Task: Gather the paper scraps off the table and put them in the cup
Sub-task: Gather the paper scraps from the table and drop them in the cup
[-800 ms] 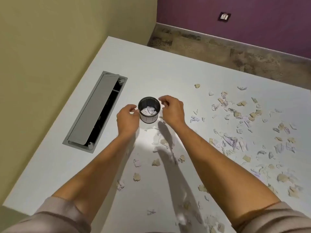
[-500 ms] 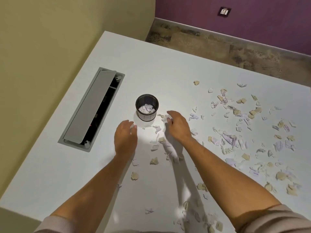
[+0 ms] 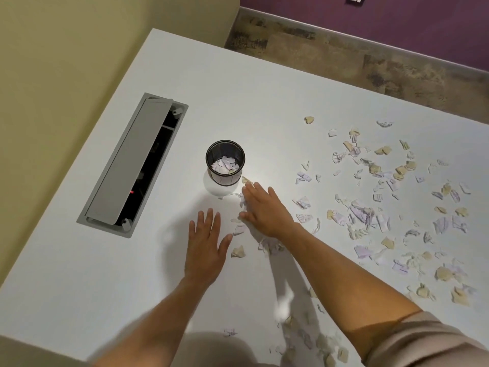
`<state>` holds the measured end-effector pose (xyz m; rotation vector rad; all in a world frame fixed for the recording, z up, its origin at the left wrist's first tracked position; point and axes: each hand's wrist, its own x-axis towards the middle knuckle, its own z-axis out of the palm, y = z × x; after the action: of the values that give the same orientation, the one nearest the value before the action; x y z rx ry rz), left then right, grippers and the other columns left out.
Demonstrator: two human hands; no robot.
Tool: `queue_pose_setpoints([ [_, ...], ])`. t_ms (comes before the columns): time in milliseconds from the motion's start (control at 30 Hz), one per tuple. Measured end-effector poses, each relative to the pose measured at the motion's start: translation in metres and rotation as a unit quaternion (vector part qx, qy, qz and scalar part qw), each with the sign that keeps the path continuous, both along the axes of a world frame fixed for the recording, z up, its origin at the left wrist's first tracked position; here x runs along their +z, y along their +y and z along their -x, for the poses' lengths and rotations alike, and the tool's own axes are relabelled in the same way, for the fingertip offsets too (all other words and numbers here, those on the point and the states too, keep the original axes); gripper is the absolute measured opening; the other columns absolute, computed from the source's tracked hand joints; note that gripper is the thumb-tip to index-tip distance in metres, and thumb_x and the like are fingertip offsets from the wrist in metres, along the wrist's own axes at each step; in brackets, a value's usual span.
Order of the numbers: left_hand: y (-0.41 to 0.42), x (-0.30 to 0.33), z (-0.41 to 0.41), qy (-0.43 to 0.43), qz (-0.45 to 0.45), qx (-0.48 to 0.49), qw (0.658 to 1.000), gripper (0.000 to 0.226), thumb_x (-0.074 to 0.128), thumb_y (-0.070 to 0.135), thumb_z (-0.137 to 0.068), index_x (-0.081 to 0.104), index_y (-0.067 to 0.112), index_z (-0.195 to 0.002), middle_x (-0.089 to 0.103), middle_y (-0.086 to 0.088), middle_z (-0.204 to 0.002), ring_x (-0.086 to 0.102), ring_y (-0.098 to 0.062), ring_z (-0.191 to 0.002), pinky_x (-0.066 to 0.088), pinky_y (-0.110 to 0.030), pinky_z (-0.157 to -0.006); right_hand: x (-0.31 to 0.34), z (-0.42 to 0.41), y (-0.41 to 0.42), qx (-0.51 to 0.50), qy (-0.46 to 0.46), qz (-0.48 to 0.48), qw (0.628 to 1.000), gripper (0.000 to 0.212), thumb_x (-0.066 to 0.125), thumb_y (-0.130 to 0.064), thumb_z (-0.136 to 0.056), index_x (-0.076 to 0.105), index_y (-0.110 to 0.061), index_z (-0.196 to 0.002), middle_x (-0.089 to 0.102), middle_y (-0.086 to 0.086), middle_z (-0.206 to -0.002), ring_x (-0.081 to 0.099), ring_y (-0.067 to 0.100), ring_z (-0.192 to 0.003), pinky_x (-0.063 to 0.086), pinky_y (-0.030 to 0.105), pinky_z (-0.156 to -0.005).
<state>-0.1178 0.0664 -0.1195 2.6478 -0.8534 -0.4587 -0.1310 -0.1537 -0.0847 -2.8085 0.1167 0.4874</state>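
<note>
A small black mesh cup (image 3: 225, 162) stands on the white table (image 3: 264, 83), partly filled with paper scraps. Just below it my right hand (image 3: 264, 210) lies flat on the table, fingers spread, pressing on a loose bunch of white scraps (image 3: 239, 229). My left hand (image 3: 205, 243) lies flat and open to the left of that, palm down, with nothing under its fingers that I can see. A tan scrap (image 3: 238, 252) lies between the two hands. Many white, lilac and tan scraps (image 3: 383, 202) are scattered across the right half of the table.
A grey cable hatch (image 3: 132, 165) is set into the table on the left, its lid partly open. More scraps (image 3: 312, 340) lie near the front edge under my right forearm. A beige wall runs along the table's left side, and floor shows beyond the far edge.
Both hands have left the cup and come down toward me onto the table. They now lie flat with fingers spread, the right one over scraps below the cup.
</note>
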Motion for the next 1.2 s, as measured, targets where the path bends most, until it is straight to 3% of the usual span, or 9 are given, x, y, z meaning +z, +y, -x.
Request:
queue_pose_setpoints([
  [167,-0.006,0.003,-0.006,0.008,0.073,-0.012,0.997,0.065,0.028,0.051,-0.101,0.022,0.012,-0.153,0.013,0.004,-0.161,0.0,-0.011,-0.151,-0.003,-0.028,-0.122,-0.004,0.034,-0.005,0.041,-0.038,-0.044,0.997,0.057,0.036,-0.043,-0.102,0.034,-0.01,-0.149,0.029,0.009,-0.158,0.022,0.025,-0.147,0.017,0.044,-0.118],
  [300,-0.02,0.007,-0.027,-0.02,0.079,-0.052,0.995,0.065,0.032,0.049,-0.101,0.028,0.008,-0.151,0.022,-0.003,-0.16,0.004,-0.013,-0.151,0.003,-0.032,-0.123,0.002,0.055,-0.014,0.044,-0.14,-0.108,0.983,0.031,0.049,-0.031,-0.1,0.064,-0.011,-0.119,0.064,0.008,-0.125,0.054,0.028,-0.122,0.043,0.045,-0.102],
  [367,-0.029,0.008,-0.036,-0.037,0.066,-0.084,0.994,0.064,0.033,0.049,-0.101,0.028,0.01,-0.151,0.021,-0.002,-0.161,0.002,-0.012,-0.151,0.002,-0.032,-0.123,0.004,0.058,-0.017,0.0,-0.179,-0.097,0.979,0.03,0.056,-0.03,-0.096,0.065,-0.011,-0.116,0.066,0.007,-0.118,0.057,0.027,-0.117,0.047,0.043,-0.099],
  [433,-0.037,0.007,-0.04,-0.037,0.044,-0.111,0.992,0.068,0.033,0.054,-0.101,0.024,0.012,-0.153,0.015,0.0,-0.162,-0.001,-0.013,-0.151,0.002,-0.035,-0.123,0.006,0.058,-0.017,-0.042,-0.161,-0.075,0.983,0.04,0.055,-0.034,-0.095,0.06,-0.011,-0.128,0.061,0.007,-0.13,0.051,0.026,-0.127,0.042,0.042,-0.106],
  [533,-0.042,0.001,-0.041,-0.025,-0.003,-0.131,0.991,0.073,0.024,0.06,-0.1,0.013,0.015,-0.155,0.005,0.001,-0.164,-0.01,-0.012,-0.15,-0.003,-0.037,-0.122,0.002,0.064,-0.013,-0.06,-0.063,-0.046,0.995,0.057,0.04,-0.046,-0.1,0.039,-0.012,-0.145,0.037,0.007,-0.153,0.029,0.027,-0.143,0.027,0.044,-0.115],
  [633,-0.039,-0.002,-0.035,-0.021,-0.028,-0.164,0.986,0.071,0.013,0.061,-0.101,0.008,0.016,-0.155,0.0,0.0,-0.164,-0.014,-0.013,-0.149,-0.005,-0.04,-0.122,-0.005,0.079,-0.005,-0.046,-0.003,-0.028,0.999,0.064,0.026,-0.051,-0.101,0.024,-0.013,-0.153,0.018,0.005,-0.162,0.011,0.026,-0.15,0.01,0.046,-0.121],
  [900,-0.013,-0.002,0.009,-0.031,0.0,-0.254,0.967,0.055,0.017,0.046,-0.106,0.011,0.019,-0.154,0.012,0.001,-0.163,-0.007,-0.011,-0.15,-0.007,-0.035,-0.121,-0.003,0.128,0.018,-0.05,0.004,-0.046,0.998,0.058,0.022,-0.046,-0.104,0.021,-0.017,-0.154,0.014,-0.001,-0.163,0.005,0.017,-0.151,-0.001,0.037,-0.121],
  [1067,0.007,0.017,0.023,-0.067,0.052,-0.151,0.985,0.055,0.028,0.04,-0.103,0.025,0.016,-0.152,0.021,-0.005,-0.161,0.005,-0.021,-0.151,0.004,-0.046,-0.122,0.012,0.142,0.025,-0.143,-0.049,-0.055,0.987,0.049,0.026,-0.041,-0.102,0.035,-0.016,-0.144,0.034,0.003,-0.153,0.026,0.022,-0.144,0.024,0.044,-0.117],
  [1200,0.036,0.022,0.035,-0.062,0.019,0.037,0.997,0.061,0.027,0.051,-0.101,0.029,0.016,-0.151,0.019,-0.009,-0.161,0.005,-0.026,-0.151,0.0,-0.045,-0.122,0.011,0.166,0.032,-0.306,-0.048,-0.019,0.951,0.062,0.026,-0.05,-0.102,0.025,-0.012,-0.151,0.02,0.006,-0.161,0.011,0.022,-0.15,0.013,0.043,-0.122],
])
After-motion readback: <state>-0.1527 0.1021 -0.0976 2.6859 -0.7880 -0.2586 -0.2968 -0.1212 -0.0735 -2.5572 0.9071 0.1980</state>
